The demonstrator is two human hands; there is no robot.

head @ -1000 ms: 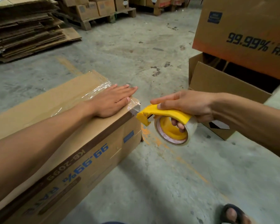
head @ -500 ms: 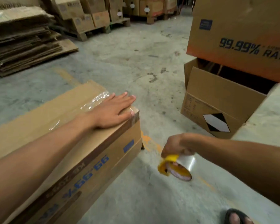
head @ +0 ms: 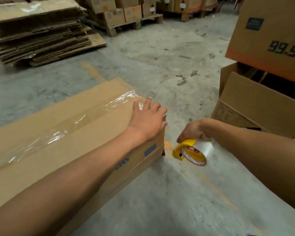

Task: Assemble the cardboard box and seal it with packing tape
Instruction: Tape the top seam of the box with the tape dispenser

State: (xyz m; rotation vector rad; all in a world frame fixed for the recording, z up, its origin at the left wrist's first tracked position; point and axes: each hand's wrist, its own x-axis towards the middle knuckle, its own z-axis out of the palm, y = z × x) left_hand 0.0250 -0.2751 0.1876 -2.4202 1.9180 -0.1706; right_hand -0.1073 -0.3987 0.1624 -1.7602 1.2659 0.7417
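A long brown cardboard box (head: 61, 133) lies on the concrete floor, with a strip of clear tape (head: 75, 121) running along its top seam. My left hand (head: 147, 119) rests at the box's far right end, fingers curling over the edge onto the end face. My right hand (head: 193, 129) grips a yellow tape dispenser (head: 192, 151) with a roll of clear tape, held low beside the box's end, just above the floor and apart from the box.
An open cardboard box (head: 255, 106) stands on the floor at the right, under a large printed box (head: 269, 34). A stack of flattened cardboard (head: 37, 31) lies at the back left. Pallets with boxes (head: 126, 16) line the back.
My right hand dropped the dispenser from the box's top corner down to floor height beside its end. My left hand slid forward, its fingers now curling over the box's end edge.
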